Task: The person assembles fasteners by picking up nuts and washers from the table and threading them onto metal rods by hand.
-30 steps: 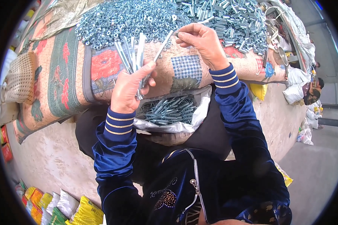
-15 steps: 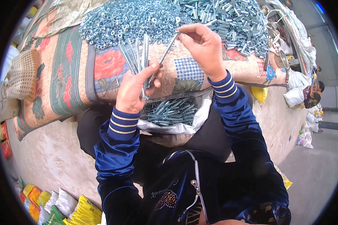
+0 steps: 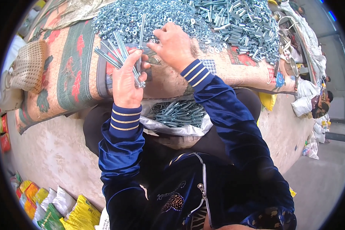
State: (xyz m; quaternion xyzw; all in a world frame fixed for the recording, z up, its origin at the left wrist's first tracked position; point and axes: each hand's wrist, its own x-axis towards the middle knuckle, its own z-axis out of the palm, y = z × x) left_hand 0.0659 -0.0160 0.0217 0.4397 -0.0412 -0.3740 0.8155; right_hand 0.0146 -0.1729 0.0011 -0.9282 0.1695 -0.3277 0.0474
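Note:
My left hand [image 3: 127,84] is closed around a fanned bunch of long, thin metal bolts [image 3: 120,46], their lower ends showing below the fingers. One bolt [image 3: 142,32] stands more upright than the others, between thumb and fingers. Just to its right is my right hand [image 3: 174,45], thumb and forefinger apart, with nothing visible between them. Behind both hands spreads a heap of small nuts and washers [image 3: 122,21]. A pile of metal sleeves [image 3: 241,23] lies beyond to the right. Between my knees, a white sack [image 3: 197,131] holds many assembled bolts [image 3: 178,113].
A flowered quilt [image 3: 76,73] covers the work surface. At the left stands a perforated basket [image 3: 28,65]. Metal cups and wire [image 3: 292,67] lie at the right edge. Coloured bags [image 3: 82,214] sit on the floor at lower left, and people appear at far right.
My right hand has moved left and let go of the bolt it held by the tip. That bolt now stands upright in my left hand, and the bunch tilts further left.

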